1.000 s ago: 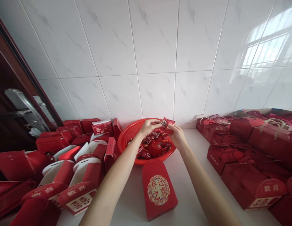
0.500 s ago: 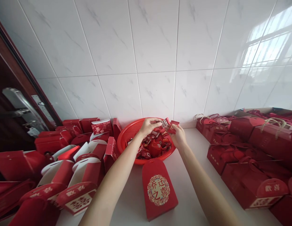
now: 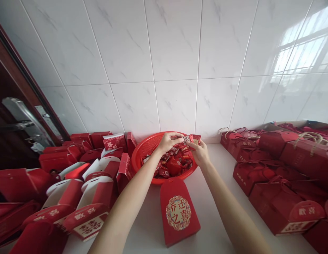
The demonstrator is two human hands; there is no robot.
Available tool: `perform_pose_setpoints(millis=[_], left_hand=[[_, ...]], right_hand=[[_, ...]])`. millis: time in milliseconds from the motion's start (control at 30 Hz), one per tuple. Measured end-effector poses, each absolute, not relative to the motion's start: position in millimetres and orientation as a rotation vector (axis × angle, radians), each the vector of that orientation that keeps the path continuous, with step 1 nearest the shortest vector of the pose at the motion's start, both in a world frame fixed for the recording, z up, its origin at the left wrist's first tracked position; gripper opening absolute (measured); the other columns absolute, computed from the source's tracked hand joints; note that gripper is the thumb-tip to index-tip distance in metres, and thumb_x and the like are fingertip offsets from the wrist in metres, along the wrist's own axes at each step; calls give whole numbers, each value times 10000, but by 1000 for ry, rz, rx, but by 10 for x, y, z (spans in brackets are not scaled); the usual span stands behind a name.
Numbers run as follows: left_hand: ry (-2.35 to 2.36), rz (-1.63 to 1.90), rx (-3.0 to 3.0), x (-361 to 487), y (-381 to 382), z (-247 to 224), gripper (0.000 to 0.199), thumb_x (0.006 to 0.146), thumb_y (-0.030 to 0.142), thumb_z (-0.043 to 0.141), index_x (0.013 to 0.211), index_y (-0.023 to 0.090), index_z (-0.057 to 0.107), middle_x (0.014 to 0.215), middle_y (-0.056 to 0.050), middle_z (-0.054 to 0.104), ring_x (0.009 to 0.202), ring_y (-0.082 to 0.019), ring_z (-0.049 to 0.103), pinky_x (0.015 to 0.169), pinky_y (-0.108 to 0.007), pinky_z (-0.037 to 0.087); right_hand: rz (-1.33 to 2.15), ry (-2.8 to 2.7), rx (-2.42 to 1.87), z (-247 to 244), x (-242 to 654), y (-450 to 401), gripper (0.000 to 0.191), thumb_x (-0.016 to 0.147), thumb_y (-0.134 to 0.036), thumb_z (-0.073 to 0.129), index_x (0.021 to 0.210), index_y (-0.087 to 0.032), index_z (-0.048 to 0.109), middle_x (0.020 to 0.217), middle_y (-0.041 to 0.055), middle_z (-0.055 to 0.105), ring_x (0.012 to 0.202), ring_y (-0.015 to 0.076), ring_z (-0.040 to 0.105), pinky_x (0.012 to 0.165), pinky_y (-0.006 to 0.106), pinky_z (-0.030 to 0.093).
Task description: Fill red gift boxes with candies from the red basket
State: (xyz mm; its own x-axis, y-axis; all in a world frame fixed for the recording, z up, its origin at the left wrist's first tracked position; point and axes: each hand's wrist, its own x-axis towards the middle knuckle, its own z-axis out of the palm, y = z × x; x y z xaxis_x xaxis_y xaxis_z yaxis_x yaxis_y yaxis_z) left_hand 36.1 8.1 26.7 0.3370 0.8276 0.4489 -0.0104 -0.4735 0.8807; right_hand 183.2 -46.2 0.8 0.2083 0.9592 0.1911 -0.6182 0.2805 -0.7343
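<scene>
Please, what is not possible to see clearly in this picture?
All in the head view:
Small packets in the left hand and right hand: partly covered by the grip, print too small.
Basket: the wrapped pieces piled inside hide its bottom.
Box with round emblem: its own front hides the inside.
Box in lower right corner: cut off by the picture edge.

Small red packets [image 3: 197, 139] above red basket [image 3: 136, 159]

Glossy wrappers [image 3: 176, 165], plastic basket [image 3: 143, 151], matt card box [image 3: 179, 213], glossy tiles [image 3: 174, 46]
</scene>
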Motion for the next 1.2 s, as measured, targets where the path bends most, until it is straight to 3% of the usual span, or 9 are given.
perform_pose_setpoints(millis=[467, 700, 833, 1000, 1200], left_hand=[[678, 1234, 1669, 372, 33, 301, 247, 572, 301, 866, 758, 164, 778, 788, -40, 772, 759, -200, 691, 770, -332, 536], [626, 1401, 1487, 324, 91, 339, 268, 659, 420, 807, 719, 170, 733, 778, -39, 752, 716, -158, 661, 758, -318, 523], [592, 1457, 1387, 292, 116, 367, 257, 628, 355, 805, 723, 152, 680, 793, -40, 739, 651, -112, 625, 686, -270, 498], [570, 1461, 1332, 293, 97, 383, 301, 617, 245, 782, 855, 170, 613, 732, 0, 702, 693, -125, 646, 585, -224, 420], [565, 1417, 1338, 292, 38, 406, 413, 573, 125, 740, 963, 180, 617, 889, -12, 741, 777, -133, 657, 689, -247, 465]], right_hand=[[1183, -709, -588, 70, 1806, -514, 300, 439, -177, 858, 677, -182, 676, 635, 1, 701, 579, 158, 617, 614, 310, 524], [1191, -699, -577, 54, 1825, -481, 263, 466, -158, 845, 633, -174, 643, 613, -19, 667, 553, 111, 562, 580, 262, 487], [1198, -687, -580, 59, 1832, -478, 253, 465, -162, 831, 625, -175, 635, 602, -22, 659, 544, 108, 554, 564, 259, 482], [1205, -697, -583, 85, 1816, -504, 265, 455, -167, 828, 617, -184, 619, 585, -27, 650, 551, 120, 569, 571, 265, 492], [1211, -703, -603, 102, 1808, -527, 271, 454, -183, 830, 625, -188, 621, 581, -23, 648, 550, 129, 571, 560, 272, 494]])
